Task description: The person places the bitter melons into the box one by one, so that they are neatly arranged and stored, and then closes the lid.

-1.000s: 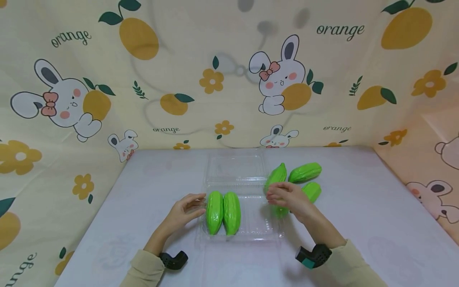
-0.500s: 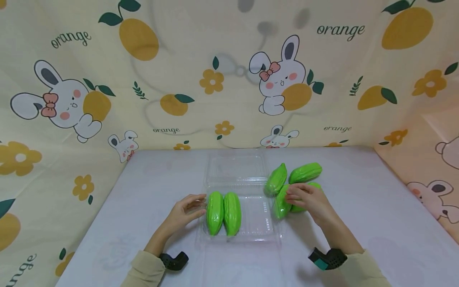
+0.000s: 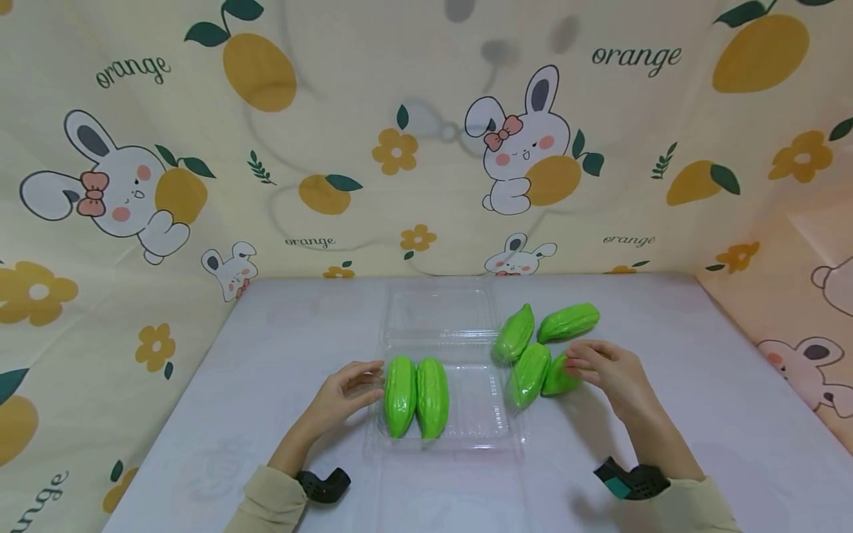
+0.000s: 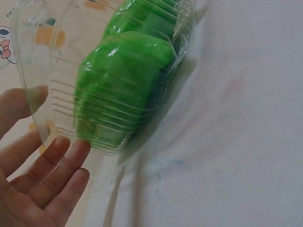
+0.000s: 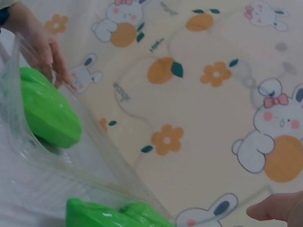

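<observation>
Two shiny green ribbed gourds (image 3: 416,397) lie side by side in the left half of a clear plastic clamshell box (image 3: 478,400), its lid folded back. My left hand (image 3: 346,389) is at the box's left edge, fingertips touching the outside of the ribbed wall, as the left wrist view shows. My right hand (image 3: 609,370) is held with loosely bent fingers over the gourd (image 3: 558,377) right of the box, partly covering it. Between thumb and fingers nothing shows. In the right wrist view only the right thumb (image 5: 277,210) appears, apart from the gourds.
More green gourds lie by the box's right side: one by the lid hinge (image 3: 514,333), one at the back right (image 3: 569,322) and one against the box wall (image 3: 531,375). A printed cloth backdrop (image 3: 333,133) stands behind the white table (image 3: 293,326).
My right hand has moved to the right, away from the box, uncovering the gourds beside it. My left hand stays at the box's left edge, and the gourds keep their places.
</observation>
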Available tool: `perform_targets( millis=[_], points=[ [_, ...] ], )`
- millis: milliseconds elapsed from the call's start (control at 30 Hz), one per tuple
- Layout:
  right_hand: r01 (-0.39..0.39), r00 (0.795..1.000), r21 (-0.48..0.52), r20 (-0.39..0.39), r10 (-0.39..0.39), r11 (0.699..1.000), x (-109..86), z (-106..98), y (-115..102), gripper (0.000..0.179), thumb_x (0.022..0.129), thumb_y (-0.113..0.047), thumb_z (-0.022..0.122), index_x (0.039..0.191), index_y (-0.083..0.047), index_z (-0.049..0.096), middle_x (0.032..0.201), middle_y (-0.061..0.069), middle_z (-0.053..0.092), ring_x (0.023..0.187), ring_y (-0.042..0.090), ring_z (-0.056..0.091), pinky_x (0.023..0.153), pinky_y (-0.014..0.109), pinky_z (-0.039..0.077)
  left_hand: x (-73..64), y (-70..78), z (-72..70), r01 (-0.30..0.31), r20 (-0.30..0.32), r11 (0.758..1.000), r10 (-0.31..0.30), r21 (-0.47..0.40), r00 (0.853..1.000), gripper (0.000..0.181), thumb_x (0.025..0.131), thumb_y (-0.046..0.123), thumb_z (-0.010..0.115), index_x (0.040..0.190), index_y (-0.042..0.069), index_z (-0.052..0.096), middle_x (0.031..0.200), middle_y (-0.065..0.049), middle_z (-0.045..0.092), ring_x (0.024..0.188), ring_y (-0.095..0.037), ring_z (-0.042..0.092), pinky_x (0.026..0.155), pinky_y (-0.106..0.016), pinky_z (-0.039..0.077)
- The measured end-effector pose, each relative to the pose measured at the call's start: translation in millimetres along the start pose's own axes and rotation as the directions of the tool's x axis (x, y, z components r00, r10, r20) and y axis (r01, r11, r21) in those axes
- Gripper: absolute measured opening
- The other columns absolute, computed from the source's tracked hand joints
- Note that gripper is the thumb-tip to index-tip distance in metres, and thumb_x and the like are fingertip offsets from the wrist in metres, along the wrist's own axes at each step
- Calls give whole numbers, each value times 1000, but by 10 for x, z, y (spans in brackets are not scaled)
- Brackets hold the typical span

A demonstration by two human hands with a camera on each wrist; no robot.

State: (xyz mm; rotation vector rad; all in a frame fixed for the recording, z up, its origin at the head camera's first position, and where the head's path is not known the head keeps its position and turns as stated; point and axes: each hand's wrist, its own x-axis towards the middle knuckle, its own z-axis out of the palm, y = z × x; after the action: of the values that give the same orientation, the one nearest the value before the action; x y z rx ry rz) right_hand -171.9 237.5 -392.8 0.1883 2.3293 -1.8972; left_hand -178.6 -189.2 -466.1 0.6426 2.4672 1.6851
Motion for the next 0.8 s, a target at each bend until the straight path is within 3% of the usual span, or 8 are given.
perform_targets(
  millis=[267, 567, 800],
  points=[
    [-26, 998, 47, -54, 28, 999, 30, -169, 59, 58, 98, -28, 55, 133, 15, 37, 83, -21, 66, 79, -5, 68, 75, 11, 59, -6, 6, 7, 5, 2, 1000, -5, 0, 1000, 52, 90, 14, 67, 136, -3, 50, 130, -23, 57, 119, -36, 58, 104, -25, 53],
    [-96, 988, 4, -123, 96, 995, 81, -287, 159, 65, 98, -32, 55, 138, 14, 33, 78, -22, 64, 75, -6, 67, 74, 13, 60, 4, 7, 4, 23, 10, 1000, -23, -9, 1000, 53, 90, 17, 67, 137, -2, 50, 131, -22, 56, 121, -39, 55, 107, -34, 51],
    [-142, 976, -6, -169, 139, 990, 118, -337, 265, 72, 96, -33, 57, 140, 16, 30, 74, -22, 62, 71, -7, 65, 71, 12, 60, 4, 9, 4, 22, 2, 1000, -22, 2, 1000, 52, 90, 16, 68, 136, -1, 51, 130, -21, 57, 121, -38, 56, 106, -29, 52]
  ],
)
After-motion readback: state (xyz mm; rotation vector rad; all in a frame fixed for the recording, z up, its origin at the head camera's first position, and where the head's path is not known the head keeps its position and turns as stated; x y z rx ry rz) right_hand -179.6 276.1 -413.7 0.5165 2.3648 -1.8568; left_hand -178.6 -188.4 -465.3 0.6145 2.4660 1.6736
